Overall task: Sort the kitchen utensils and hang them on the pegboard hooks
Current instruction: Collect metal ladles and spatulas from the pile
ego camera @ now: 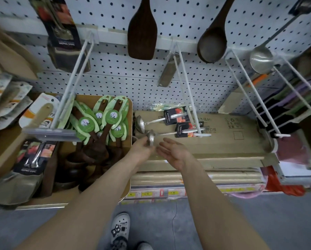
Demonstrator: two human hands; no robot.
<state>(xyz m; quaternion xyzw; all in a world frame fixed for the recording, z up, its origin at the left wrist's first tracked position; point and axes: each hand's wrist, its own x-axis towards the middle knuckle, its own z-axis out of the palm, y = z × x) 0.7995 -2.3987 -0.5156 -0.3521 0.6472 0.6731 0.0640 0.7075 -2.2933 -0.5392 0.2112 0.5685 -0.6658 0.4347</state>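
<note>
My left hand (142, 147) grips the bowl of a steel ladle (169, 133) whose handle, wrapped in a dark printed card, lies on a flat cardboard box (228, 139). A second steel ladle (158, 120) with the same card rests just behind it. My right hand (174, 150) is held open, palm up, right beside the gripped bowl, holding nothing. Long white pegboard hooks (189, 92) jut out above the box. The white pegboard (115, 74) fills the back.
A brown box (127, 177) on the left holds several dark wooden spoons with green cards (100, 121). A wooden spatula (142, 31), a wooden spoon (213, 42) and a steel ladle (261, 60) hang above. Carded utensils lie far left, coloured items far right. My shoe (120, 230) stands on the grey floor.
</note>
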